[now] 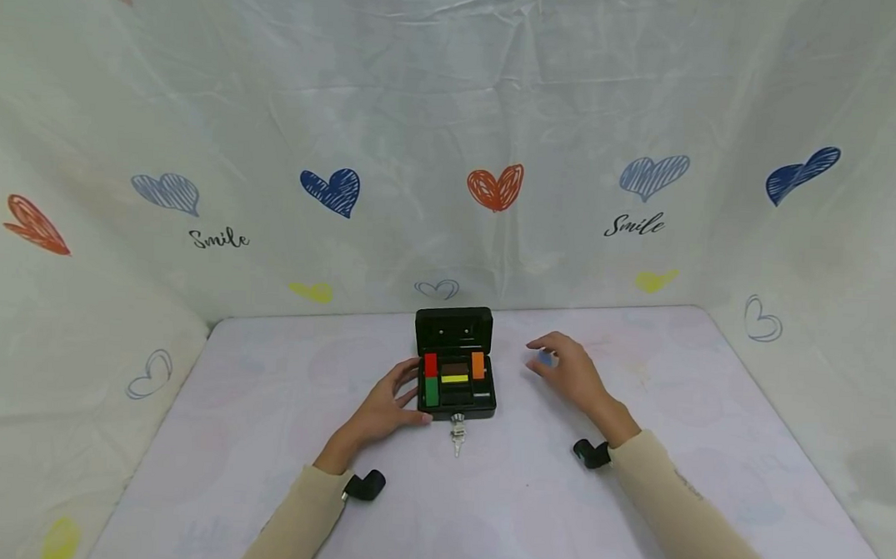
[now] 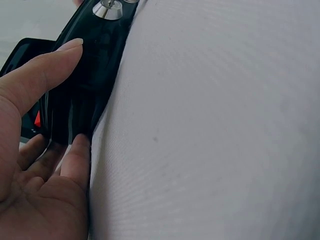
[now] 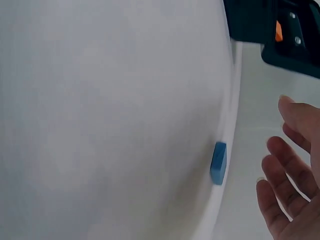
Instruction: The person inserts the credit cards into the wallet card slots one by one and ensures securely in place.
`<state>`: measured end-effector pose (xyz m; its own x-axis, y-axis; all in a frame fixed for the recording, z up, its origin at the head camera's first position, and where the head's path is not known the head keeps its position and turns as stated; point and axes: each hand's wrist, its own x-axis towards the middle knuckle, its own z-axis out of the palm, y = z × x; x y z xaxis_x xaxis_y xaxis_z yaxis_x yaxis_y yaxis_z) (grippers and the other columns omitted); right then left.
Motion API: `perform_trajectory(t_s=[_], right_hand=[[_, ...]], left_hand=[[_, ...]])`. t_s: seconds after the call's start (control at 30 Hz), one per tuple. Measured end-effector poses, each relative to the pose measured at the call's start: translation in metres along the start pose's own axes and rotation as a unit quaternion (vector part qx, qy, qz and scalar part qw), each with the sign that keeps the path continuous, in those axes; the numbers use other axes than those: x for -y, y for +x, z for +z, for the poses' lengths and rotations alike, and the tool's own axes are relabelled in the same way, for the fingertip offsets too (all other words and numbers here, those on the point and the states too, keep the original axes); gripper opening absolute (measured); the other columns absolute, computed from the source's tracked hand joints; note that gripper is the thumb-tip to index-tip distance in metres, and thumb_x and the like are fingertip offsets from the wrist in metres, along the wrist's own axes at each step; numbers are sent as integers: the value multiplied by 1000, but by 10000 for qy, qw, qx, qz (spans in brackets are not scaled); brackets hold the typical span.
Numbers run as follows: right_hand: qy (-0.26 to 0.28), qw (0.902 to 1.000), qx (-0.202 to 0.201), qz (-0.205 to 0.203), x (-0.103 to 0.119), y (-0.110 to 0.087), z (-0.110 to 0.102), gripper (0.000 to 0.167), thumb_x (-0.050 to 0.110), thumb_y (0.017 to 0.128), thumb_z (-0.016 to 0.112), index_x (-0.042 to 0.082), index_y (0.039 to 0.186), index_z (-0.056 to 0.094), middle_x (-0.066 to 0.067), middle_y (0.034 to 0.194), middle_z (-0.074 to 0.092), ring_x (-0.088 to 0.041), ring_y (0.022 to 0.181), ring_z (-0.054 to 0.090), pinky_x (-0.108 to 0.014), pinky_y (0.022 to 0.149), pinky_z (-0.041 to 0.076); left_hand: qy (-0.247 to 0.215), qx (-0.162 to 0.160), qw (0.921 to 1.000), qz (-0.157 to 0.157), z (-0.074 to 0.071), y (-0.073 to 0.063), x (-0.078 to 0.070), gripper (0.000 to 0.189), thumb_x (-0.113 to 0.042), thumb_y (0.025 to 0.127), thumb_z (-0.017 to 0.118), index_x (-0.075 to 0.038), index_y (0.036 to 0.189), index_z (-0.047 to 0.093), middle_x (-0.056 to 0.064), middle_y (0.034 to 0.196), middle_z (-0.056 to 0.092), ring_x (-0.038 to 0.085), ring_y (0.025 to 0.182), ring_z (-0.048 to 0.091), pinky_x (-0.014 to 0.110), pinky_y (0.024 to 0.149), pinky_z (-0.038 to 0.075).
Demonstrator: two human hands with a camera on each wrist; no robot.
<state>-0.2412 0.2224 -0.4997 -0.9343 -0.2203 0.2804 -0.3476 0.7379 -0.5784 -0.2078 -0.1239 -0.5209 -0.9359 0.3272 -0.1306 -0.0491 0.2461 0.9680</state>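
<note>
A small black cash box (image 1: 480,413) stands on the table with its lid (image 1: 454,320) raised. My left hand (image 1: 378,408) holds its near left corner, thumb along the front wall and fingers against the left side. Inside sit a red block (image 1: 431,365), a green block (image 1: 431,392), a brown block (image 1: 455,368), a yellow block (image 1: 454,379) and an orange block (image 1: 478,364). Keys (image 1: 458,437) hang from the front lock. To the right of the box, my right hand (image 1: 577,378) hovers over a blue block (image 3: 219,164), its fingers loosely bent and apart from it.
A pale tabletop (image 1: 528,500) surrounds the box. Behind it hangs a white curtain (image 1: 409,128) printed with hearts and the word Smile. Black camera mounts sit at the left wrist (image 1: 366,485) and right wrist (image 1: 590,454).
</note>
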Motion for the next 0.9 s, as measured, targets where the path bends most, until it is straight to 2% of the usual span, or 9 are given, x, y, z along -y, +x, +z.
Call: perform_trajectory(t_s=[0.13,0.4,0.67,0.9], right_hand=[[-38,9999,8,-110,11,-5,4,32,9,90,84,1,120,76,-14,119,73,-33,109,68,-54,100,60],[-213,9994,-57,-283,34,-10,13,36,13,88,87,6,122,76,-9,120,73,-29,112,68,-49,99,62],[-492,9961,-91,-728,49,-8,22,38,13,86,89,7,121,77,-7,119,74,-28,115,68,-46,101,62],[-344,9947,-139,-955,56,-4,29,36,13,87,89,4,120,77,-8,117,74,-28,113,69,-43,98,63]], left_hand=[[-6,0,10000,-32,0,0,0,104,9,79,88,-7,165,32,21,168,35,42,152,41,46,120,45],[11,-3,10000,-61,0,0,1,104,7,79,88,-8,165,32,20,169,34,42,151,42,45,120,45],[1,-33,10000,-55,1,0,2,103,7,80,88,-8,165,32,20,169,34,43,151,43,45,119,45],[-34,-29,10000,17,1,1,3,103,7,80,88,-7,165,31,21,169,34,44,151,41,46,120,45]])
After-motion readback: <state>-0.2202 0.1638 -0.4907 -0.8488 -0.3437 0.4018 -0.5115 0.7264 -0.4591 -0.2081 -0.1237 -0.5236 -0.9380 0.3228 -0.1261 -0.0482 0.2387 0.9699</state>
